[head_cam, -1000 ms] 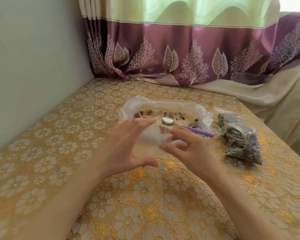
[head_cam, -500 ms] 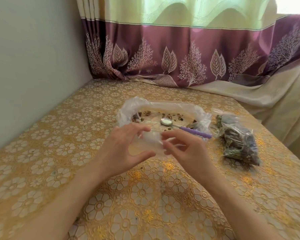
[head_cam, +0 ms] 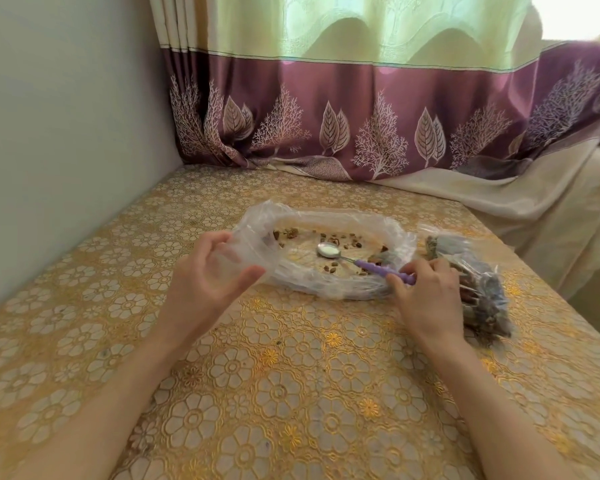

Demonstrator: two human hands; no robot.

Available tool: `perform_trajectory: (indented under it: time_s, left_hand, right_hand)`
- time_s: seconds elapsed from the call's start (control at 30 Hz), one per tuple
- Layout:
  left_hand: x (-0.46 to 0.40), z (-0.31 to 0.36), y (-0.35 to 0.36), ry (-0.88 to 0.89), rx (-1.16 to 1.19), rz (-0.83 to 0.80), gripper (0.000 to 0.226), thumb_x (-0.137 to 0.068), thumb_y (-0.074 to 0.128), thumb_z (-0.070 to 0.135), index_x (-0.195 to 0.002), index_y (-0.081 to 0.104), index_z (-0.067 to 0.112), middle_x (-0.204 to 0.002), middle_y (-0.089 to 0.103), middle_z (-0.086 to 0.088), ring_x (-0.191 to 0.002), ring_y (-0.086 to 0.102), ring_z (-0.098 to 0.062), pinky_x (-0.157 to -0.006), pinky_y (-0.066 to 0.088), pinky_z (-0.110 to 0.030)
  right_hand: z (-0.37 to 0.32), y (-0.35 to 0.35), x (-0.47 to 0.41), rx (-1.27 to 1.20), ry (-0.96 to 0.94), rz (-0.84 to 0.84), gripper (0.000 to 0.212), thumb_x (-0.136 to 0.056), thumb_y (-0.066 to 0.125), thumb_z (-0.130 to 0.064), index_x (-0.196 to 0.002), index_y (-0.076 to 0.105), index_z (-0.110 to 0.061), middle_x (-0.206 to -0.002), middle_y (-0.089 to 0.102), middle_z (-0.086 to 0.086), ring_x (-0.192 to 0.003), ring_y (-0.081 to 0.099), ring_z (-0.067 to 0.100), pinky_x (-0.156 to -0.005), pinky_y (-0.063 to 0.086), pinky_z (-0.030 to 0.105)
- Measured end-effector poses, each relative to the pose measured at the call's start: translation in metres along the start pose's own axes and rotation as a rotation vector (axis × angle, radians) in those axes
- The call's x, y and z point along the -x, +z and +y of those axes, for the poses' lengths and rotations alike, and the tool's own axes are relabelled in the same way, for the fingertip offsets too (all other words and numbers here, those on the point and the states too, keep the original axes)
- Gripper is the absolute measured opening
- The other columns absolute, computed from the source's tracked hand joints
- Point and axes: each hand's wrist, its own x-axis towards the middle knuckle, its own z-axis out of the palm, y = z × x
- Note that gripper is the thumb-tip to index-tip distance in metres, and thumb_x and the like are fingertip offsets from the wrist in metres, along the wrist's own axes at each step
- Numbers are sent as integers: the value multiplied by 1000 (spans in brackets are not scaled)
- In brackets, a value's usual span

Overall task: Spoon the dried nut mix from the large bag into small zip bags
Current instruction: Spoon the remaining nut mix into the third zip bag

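Nearby: filled small bags (head_cam: 471, 282) just right of right hand (head_cam: 426, 299).
Left hand (head_cam: 205, 282): fingers pinch clear small zip bag (head_cam: 229, 265).
Right fingers (head_cam: 400, 284): grip spoon (head_cam: 361, 263) in large bag (head_cam: 326, 251).
Beyond: curtain (head_cam: 361, 116).

A gold cloth (head_cam: 291, 393) with a raised pattern of pale flowers in rings covers the whole bench. A plain pale wall (head_cam: 66, 133) runs along its left edge. Behind the bench hangs a curtain (head_cam: 378, 116), light green above with a wavy weave, and plum below with pale leaves and branching trees. At the right its cream hem (head_cam: 499, 199) drapes onto the bench's far corner. Bright daylight comes through a window (head_cam: 579, 15) at the upper right
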Motion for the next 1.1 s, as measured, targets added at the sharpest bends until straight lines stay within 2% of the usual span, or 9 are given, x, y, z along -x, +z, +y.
perform_trajectory:
  time_s: [0.07, 0.17, 0.27, 0.33, 0.43, 0.67, 0.93, 1.03, 1.1]
  left_hand:
    - [0, -2, -1, 8, -11, 0, 75, -59, 54, 82, -107, 46, 24, -92, 56, 17, -77, 57, 14, -55, 42, 0]
    - [0, -7, -2, 2, -40, -25, 77, -60, 54, 82, -109, 45, 23, -95, 55, 15, -80, 56, 14, -58, 43, -1]
    - [0, -8, -1, -5, -47, -28, 79, -58, 53, 83, -110, 45, 24, -96, 54, 18, -81, 55, 17, -59, 42, 0]
    - [-1, -8, -1, -9, -41, -9, 79, -57, 52, 84, -110, 44, 26, -96, 54, 19, -81, 54, 17, -61, 43, 0]
    - [-1, -9, -3, -42, -28, 29, 82, -53, 51, 88, -110, 43, 29, -97, 54, 20, -82, 54, 16, -64, 43, -2]
    - [-4, -8, -6, -51, -21, 83, 84, -55, 51, 86, -110, 44, 24, -97, 53, 17, -77, 53, 16, -61, 43, -2]
    - [-6, -16, -11, -71, 23, 121, 69, -61, 58, 76, -108, 46, 27, -91, 58, 15, -72, 58, 7, -56, 47, -8]
    - [-7, -16, -11, -66, 39, 134, 51, -63, 61, 70, -100, 45, 38, -86, 59, 16, -70, 59, 5, -52, 48, -11]
    - [-8, -18, -11, -60, 39, 132, 46, -64, 61, 65, -98, 45, 39, -87, 59, 17, -72, 60, 4, -53, 48, -10]
  right_hand:
    - [-2, 3, 0, -133, -9, -10, 18, -91, 60, -25, -96, 61, -7, -92, 52, 4, -84, 45, 17, -70, 33, 24]
    - [-8, 2, 2, -534, 101, -17, 12, -91, 59, -23, -85, 55, -14, -71, 59, -1, -57, 48, 11, -50, 38, 17]
    - [-12, -2, 1, -949, 273, -78, 9, -94, 55, -20, -90, 53, -12, -67, 68, -3, -53, 52, 6, -47, 42, 18]
    - [-14, -4, -3, -1080, 322, -113, 13, -96, 51, -17, -88, 56, -8, -67, 71, -4, -57, 51, 8, -48, 42, 18]
    - [-17, -6, -8, -1051, 283, -81, 23, -97, 51, -17, -79, 62, -9, -61, 69, -8, -58, 49, 9, -48, 42, 15]
    - [-46, -3, -41, -796, 128, 16, 27, -95, 53, -19, -71, 65, -15, -73, 72, 1, -55, 57, 4, -54, 48, 22]
    - [-80, 31, -64, -735, 171, -117, 29, -95, 50, -18, -78, 71, -7, -81, 73, 9, -57, 57, 8, -70, 53, 35]
    - [-86, 44, -63, -801, 208, -182, 30, -96, 48, -16, -84, 72, -3, -73, 71, 0, -59, 55, 8, -61, 50, 27]
    - [-90, 49, -60, -870, 221, -204, 31, -96, 48, -13, -77, 71, -6, -61, 68, -8, -56, 53, 6, -53, 46, 18]
